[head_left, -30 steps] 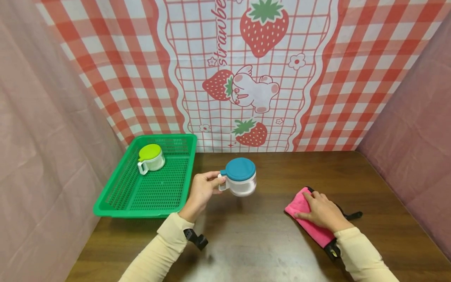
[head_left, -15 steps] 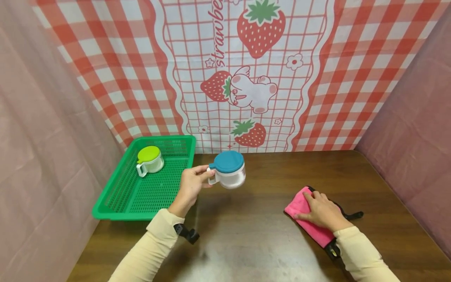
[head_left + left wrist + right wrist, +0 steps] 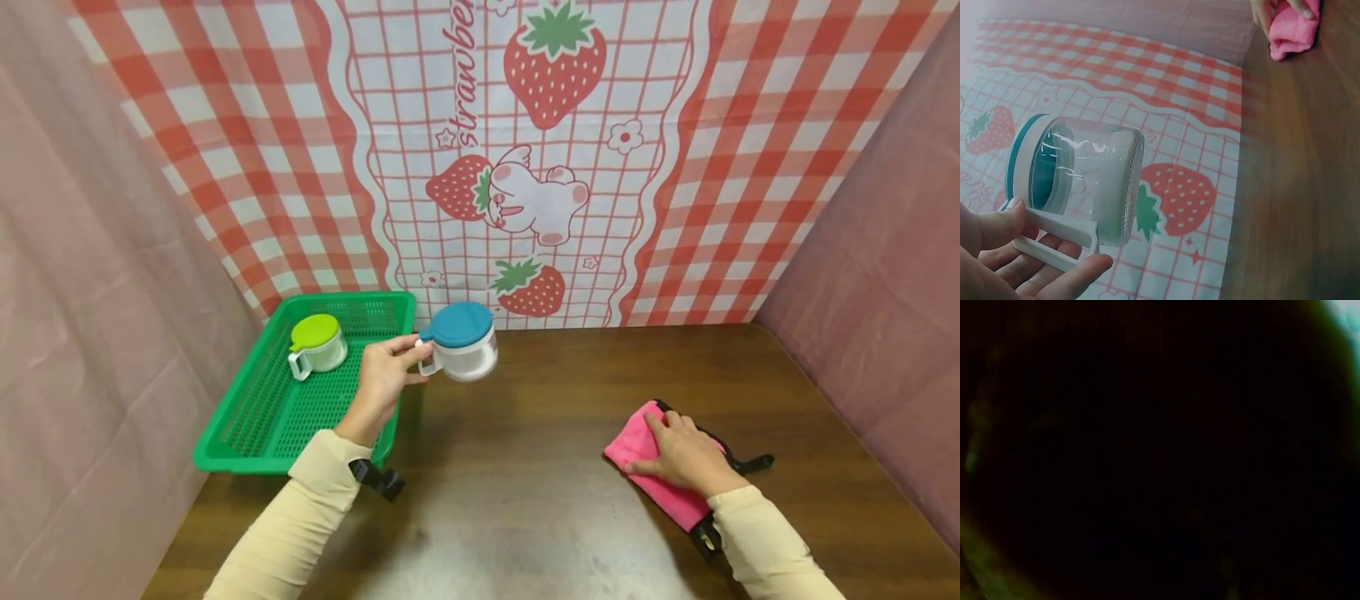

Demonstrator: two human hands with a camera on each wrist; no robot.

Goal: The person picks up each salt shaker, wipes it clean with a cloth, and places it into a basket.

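Observation:
My left hand [image 3: 381, 375] pinches the white handle of a clear jar with a blue lid [image 3: 463, 342], held up off the table near the green basket's right rim. In the left wrist view the jar [image 3: 1088, 181] appears on its side, thumb and fingers around its handle [image 3: 1063, 231]. My right hand [image 3: 688, 454] rests on a folded pink cloth [image 3: 637, 437] with black edging and a black strap, at the right of the table; its fingers are spread over it. The right wrist view is almost wholly dark.
A green plastic basket [image 3: 213, 458] stands at the left of the wooden table [image 3: 525, 500]. Inside it, towards the back, sits a similar jar with a lime-green lid [image 3: 317, 343]. A strawberry-printed cloth [image 3: 555, 167] hangs behind, with pink curtains [image 3: 97, 292] at the sides.
My left hand has carried the blue-lidded jar left and slightly away, closer to the basket. The right hand has stayed on the pink cloth.

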